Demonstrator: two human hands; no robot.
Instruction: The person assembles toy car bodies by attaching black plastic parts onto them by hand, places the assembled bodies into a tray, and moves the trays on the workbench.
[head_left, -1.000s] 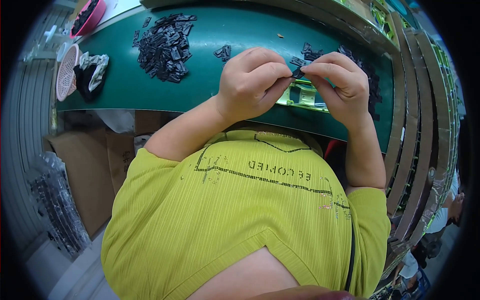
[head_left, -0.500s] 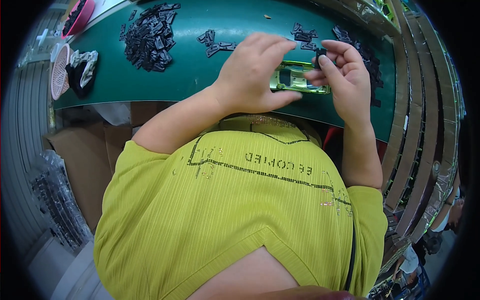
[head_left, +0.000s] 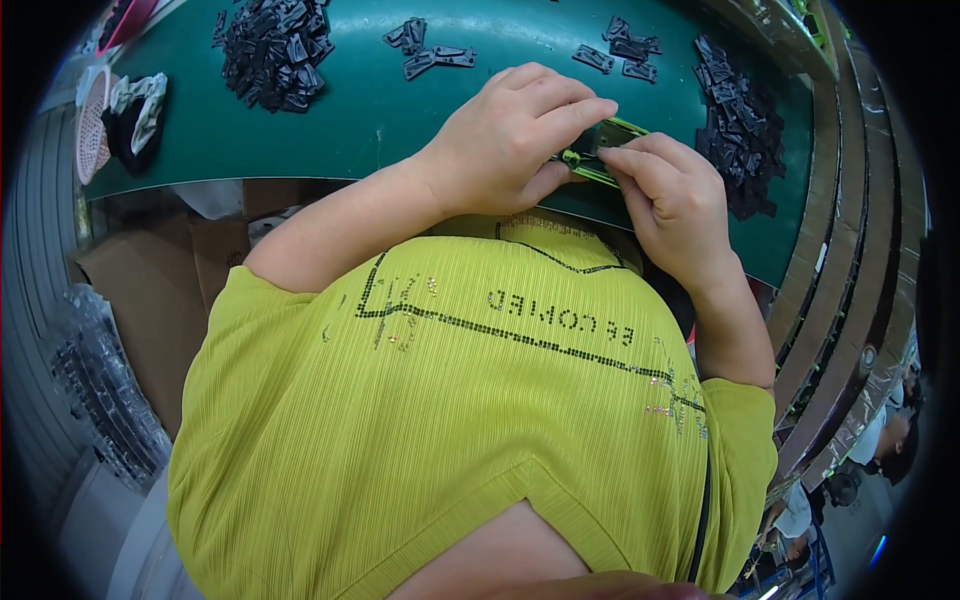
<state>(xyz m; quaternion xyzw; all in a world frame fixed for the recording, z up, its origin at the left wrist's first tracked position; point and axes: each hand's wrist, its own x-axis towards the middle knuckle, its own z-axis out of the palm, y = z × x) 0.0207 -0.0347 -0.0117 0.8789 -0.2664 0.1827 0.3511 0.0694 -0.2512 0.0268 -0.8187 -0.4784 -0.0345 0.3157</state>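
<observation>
Both hands have dropped closer to the near edge of the green table [head_left: 400, 110] than half a second back; a second ago they were higher up over the green top, fingertips pinching together. Now the left hand [head_left: 505, 140] lies curled over a green strip-shaped part [head_left: 592, 160], fingers closed around its left end, while the right hand [head_left: 670, 195] pins the other end with thumb and forefinger pressed narrow. Judging by that, the piece is being seated or pressed together against the table edge rather than picked over (whether a small black clip sits under the fingers, cannot tell).

The strip sits right between the two hands, touching both, at the table's near rim just above the yellow-green shirt [head_left: 470, 400].

Around it: a big heap of black clips [head_left: 268, 50] far left on the green top, a few loose clips [head_left: 425, 55] near the middle, another black pile [head_left: 740, 130] just right of the right hand. Far left, a pink round perforated dish [head_left: 92, 120] with a black-and-white glove [head_left: 135, 115] beside it. Brown cardboard [head_left: 150, 300] under the table on the left, curved brown tray edges [head_left: 850, 300] stacked along the right. Shirt lettering is dark beaded, runs across the chest.
</observation>
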